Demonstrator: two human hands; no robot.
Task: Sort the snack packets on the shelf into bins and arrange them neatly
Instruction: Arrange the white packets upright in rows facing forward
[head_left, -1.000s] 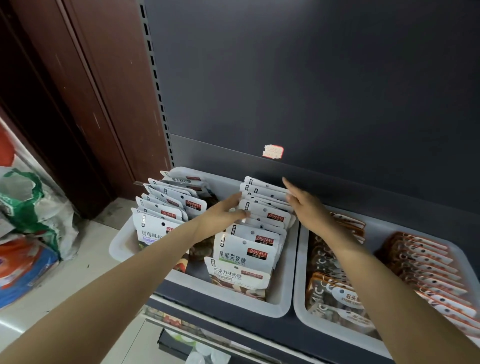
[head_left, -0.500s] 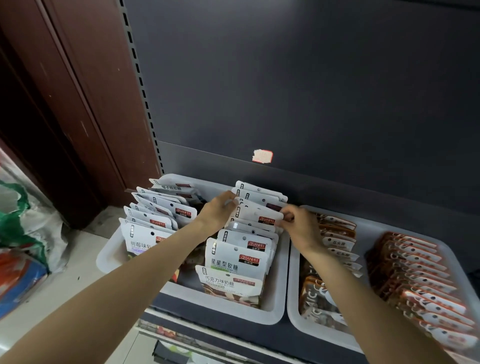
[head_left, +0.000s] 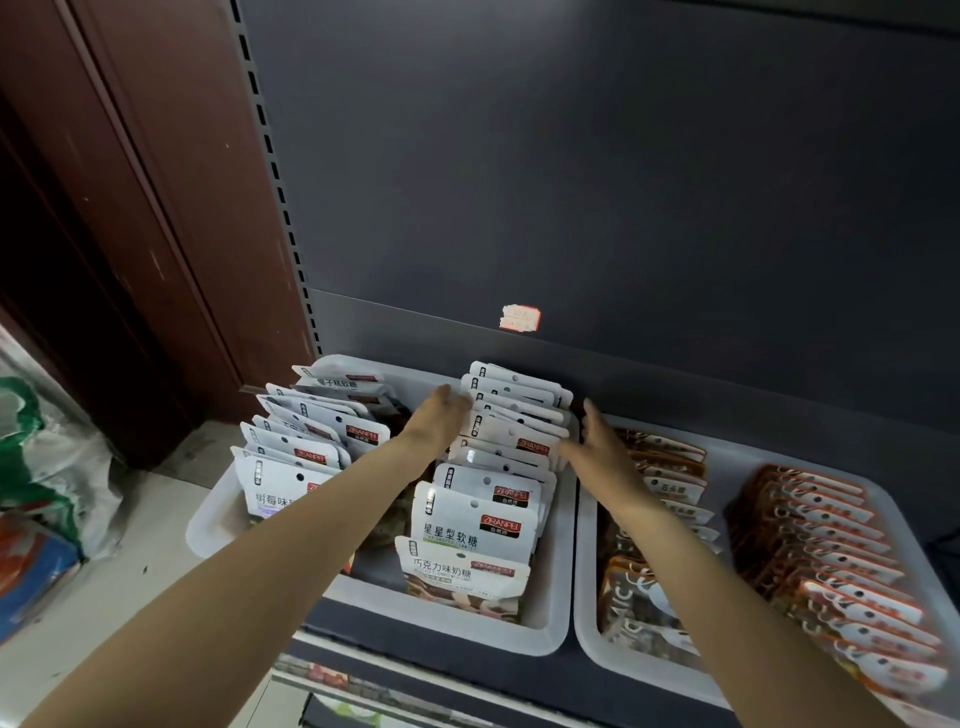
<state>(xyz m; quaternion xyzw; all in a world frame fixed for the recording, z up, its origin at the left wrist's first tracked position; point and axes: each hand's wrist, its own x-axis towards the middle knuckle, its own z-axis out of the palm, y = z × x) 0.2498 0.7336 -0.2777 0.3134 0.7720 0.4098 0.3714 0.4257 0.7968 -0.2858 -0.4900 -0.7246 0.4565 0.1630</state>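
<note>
The left hand lies with straight fingers pressed flat against the left edge of the rear white packets, holding nothing; the right hand is spread and relaxed, its fingers apart, the thumb reaching toward the right edge of the same stack, though whether it actually touches the packets I cannot tell; neither hand is closed around anything. Between the two hands stands that row of white packets, upright and overlapping, running from the fingertips toward the wrists and ending in a front packet that sits lower than the rest; all of it rests in the left bin. Outward from the left hand, in the same bin, a second row of white packets leans more loosely and fans a little unevenly. Outward from the right hand, the right bin holds a row of brown packets just beside the wrist and, farther out, a tight row of orange packets.

As a judgement, sorting looks largely done: every packet in view is already in a bin and grouped by kind; what seems left is neatening, squaring the row between the hands and straightening the looser row on the far left.
</note>
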